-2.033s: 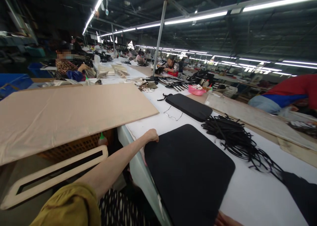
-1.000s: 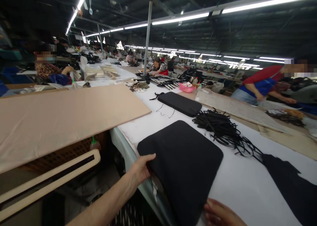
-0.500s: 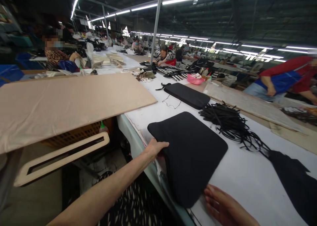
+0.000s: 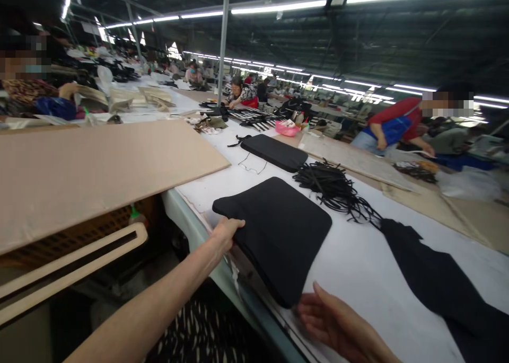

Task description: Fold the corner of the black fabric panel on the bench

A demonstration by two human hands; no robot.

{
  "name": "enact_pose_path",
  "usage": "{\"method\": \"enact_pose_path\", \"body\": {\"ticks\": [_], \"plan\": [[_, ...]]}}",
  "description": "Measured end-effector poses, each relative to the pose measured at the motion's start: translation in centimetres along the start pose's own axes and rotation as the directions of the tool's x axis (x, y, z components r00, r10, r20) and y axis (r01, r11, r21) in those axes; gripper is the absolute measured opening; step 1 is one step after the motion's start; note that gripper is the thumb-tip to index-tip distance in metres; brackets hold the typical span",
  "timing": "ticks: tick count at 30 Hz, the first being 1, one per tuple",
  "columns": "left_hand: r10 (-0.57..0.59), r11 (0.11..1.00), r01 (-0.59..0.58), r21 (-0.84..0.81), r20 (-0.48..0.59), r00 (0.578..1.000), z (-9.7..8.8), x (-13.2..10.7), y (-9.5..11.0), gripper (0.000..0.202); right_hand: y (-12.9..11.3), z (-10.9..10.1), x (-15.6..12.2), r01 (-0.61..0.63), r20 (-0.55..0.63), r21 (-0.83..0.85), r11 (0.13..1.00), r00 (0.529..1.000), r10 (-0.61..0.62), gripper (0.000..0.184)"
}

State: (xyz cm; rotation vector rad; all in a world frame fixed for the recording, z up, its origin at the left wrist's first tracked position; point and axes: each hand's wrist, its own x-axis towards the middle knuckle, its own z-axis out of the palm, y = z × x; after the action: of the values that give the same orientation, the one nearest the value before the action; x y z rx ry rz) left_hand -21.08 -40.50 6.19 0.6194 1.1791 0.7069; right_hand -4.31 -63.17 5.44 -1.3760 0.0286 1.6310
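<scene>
A black padded panel (image 4: 278, 230) with rounded corners lies on the white tabletop, its near edge overhanging the table edge. My left hand (image 4: 227, 232) pinches its left edge, thumb on top and fingers underneath. By the panel's lower right corner, my right hand (image 4: 334, 318) is open, thumb raised apart from the fingers. Its fingertips are close to the corner; whether they touch it I cannot tell. Farther back is another black padded piece (image 4: 274, 152), with a thin cord beside it. Right of that lies a heap of black strips (image 4: 330, 188).
At left, a large beige-covered board (image 4: 111, 172) juts beside the table, above a pale slotted frame (image 4: 75, 267). Black fabric (image 4: 429, 267) spreads over the right side. A pink basket (image 4: 287, 128) and flat boards (image 4: 358, 161) lie farther off. A co-worker in red (image 4: 397, 122) bends across the table.
The view has turned right, so the scene sits farther left. My right hand's thumb has lifted away from the panel's corner and the hand has opened. My left hand keeps its hold.
</scene>
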Motion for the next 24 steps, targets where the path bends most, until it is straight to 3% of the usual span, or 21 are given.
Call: {"method": "enact_pose_path", "body": {"ticks": [3, 5, 7, 10, 13, 18, 24], "plan": [[-0.025, 0.997, 0.030, -0.074, 0.071, 0.997, 1.2, -0.3, 1.3, 0.015, 0.8, 1.1, -0.5, -0.084, 0.239, 0.101, 0.991, 0.969, 0.058, 0.056], [-0.044, 0.992, 0.055, -0.111, 0.095, 0.994, 1.8, -0.5, 1.8, 0.014, 1.1, 2.0, 0.1, -0.079, 0.376, 0.215, 0.974, 0.926, -0.008, 0.065], [-0.058, 0.987, 0.073, -0.140, 0.104, 0.993, 2.1, -0.7, 2.0, 0.013, 1.0, 2.5, 1.3, -0.020, 0.415, 0.359, 0.933, 0.899, -0.140, 0.066], [-0.068, 0.981, 0.085, -0.173, 0.099, 0.993, 1.8, -1.4, 1.5, 0.011, -0.2, 2.3, 3.5, 0.081, 0.304, 0.557, 0.826, 0.906, -0.294, 0.054], [-0.075, 0.974, 0.091, -0.209, 0.085, 0.994, 0.8, -2.2, 0.8, 0.011, -2.2, 1.3, 5.2, 0.098, 0.163, 0.625, 0.775, 0.954, -0.252, 0.046], [-0.097, 0.956, 0.111, -0.272, 0.064, 0.993, -1.3, -2.5, -0.6, 0.015, -5.4, 0.6, 6.6, 0.071, 0.050, 0.536, 0.841, 0.992, -0.115, 0.034], [-0.148, 0.917, 0.183, -0.355, 0.125, 0.981, -3.3, -1.6, -3.0, 0.027, -5.7, -0.4, 8.6, 0.005, -0.047, 0.338, 0.941, 0.999, 0.011, 0.064]]}}
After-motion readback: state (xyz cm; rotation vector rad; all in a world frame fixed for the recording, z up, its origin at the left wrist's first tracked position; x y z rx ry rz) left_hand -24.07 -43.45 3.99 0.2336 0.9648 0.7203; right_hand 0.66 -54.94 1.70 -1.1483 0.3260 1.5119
